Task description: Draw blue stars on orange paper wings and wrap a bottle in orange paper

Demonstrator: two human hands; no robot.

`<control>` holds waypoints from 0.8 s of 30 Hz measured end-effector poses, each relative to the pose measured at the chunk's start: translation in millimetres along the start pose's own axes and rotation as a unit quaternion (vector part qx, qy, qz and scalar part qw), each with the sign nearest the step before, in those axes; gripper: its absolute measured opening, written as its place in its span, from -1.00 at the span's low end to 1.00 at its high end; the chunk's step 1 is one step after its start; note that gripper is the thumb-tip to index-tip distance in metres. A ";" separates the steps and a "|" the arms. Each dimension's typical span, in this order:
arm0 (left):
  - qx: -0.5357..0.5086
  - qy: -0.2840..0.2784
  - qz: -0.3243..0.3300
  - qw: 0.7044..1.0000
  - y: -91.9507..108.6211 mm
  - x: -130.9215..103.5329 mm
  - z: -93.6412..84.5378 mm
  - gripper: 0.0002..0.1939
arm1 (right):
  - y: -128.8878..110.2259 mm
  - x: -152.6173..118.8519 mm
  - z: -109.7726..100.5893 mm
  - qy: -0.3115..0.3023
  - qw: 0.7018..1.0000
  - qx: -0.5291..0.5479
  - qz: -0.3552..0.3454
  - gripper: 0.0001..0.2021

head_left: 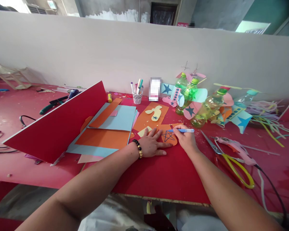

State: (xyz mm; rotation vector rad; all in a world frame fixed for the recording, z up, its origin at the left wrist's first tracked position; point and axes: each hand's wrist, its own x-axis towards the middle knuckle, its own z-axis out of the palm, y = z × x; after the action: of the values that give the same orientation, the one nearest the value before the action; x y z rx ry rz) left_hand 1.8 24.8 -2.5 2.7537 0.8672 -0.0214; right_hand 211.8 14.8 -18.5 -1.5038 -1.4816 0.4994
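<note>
My right hand (186,138) is closed around a blue marker (186,130), its tip on an orange paper piece (173,140). A five-pointed star outline in blue is drawn on that piece. Spread flat, my left hand (152,143) presses on the paper's left side, fingers apart. A small pale yellow paper scrap (142,132) lies partly under its fingers. Just beyond, an orange sheet (142,119) carries a cream paper cutout (156,114) with a dark star on it.
Stacked blue and orange paper (122,117) lies left, beside an upright red board (62,125). A pen cup (137,98) stands behind. Scissors (238,170) and a pink glue gun (236,148) lie right, near decorated plastic bottles (207,108).
</note>
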 end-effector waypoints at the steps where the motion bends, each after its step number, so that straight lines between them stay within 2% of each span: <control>1: 0.000 0.000 0.000 1.000 0.0 -0.1 -0.2 -0.42 | 1.9 0.7 0.4 -0.002 1.000 0.000 0.002 -0.82; 7: 0.002 -0.001 -0.003 1.000 0.7 -0.4 -0.9 -0.43 | 6.9 2.7 2.2 -0.004 1.000 -0.021 -0.005 -0.84; 24: 0.003 0.000 -0.007 1.000 1.5 -0.4 -0.9 -0.44 | -6.5 -0.8 -4.2 0.013 0.998 -0.052 -0.016 -0.86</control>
State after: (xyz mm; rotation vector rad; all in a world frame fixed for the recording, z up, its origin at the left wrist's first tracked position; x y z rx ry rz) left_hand 2.2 23.6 -1.3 2.7525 0.8873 -0.0269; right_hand 211.5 11.6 -11.4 -1.5581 -1.5294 0.3863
